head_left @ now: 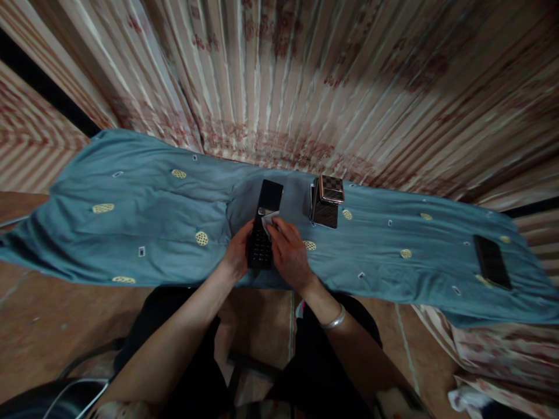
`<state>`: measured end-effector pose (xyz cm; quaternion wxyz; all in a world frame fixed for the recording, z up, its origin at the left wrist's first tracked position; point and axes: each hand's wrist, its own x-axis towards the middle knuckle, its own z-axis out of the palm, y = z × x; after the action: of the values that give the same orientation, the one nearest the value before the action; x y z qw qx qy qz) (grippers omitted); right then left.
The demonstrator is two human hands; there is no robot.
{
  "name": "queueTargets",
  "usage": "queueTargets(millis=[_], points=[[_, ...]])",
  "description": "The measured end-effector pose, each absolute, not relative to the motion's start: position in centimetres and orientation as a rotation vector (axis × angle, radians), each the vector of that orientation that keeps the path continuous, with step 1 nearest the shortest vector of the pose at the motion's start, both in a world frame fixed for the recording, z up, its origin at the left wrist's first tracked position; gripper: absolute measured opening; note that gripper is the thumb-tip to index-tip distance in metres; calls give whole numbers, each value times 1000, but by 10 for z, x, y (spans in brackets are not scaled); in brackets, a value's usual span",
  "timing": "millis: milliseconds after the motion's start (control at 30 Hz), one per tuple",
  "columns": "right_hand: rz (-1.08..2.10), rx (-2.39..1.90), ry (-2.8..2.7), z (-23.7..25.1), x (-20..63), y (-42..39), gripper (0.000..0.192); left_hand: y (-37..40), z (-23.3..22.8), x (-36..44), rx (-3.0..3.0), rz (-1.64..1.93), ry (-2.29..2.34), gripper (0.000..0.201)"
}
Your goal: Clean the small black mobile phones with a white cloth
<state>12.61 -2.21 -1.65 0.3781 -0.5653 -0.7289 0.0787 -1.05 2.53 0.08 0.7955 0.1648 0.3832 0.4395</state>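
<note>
A long black keypad phone [261, 250] is tilted above the blue cloth, with a dark smooth upper half and rows of keys below. My left hand [239, 251] grips its left edge low down. On its right, my right hand [292, 251] has the fingers pinched on a small greyish cloth or wipe [268, 219], which lies against the phone near the top of the keys. The fingers hide part of the wipe and of the keypad. Right of the hands stands a folded brown checkered device [332, 187] with shiny edges, its lower part dark and textured.
A dark flat phone-like slab [492, 262] lies at the right end of the narrow table, which is covered by a blue patterned cloth [161, 215]. Pleated floral curtains [279, 87] hang right behind it. A white cable [87, 382] shows at the lower left.
</note>
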Motion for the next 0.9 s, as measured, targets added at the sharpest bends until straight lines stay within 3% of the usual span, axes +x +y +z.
queueTargets(millis=[900], points=[[168,-1401,-1996,-10,118,-19,48,24,0,-6,439,1036,848,24]])
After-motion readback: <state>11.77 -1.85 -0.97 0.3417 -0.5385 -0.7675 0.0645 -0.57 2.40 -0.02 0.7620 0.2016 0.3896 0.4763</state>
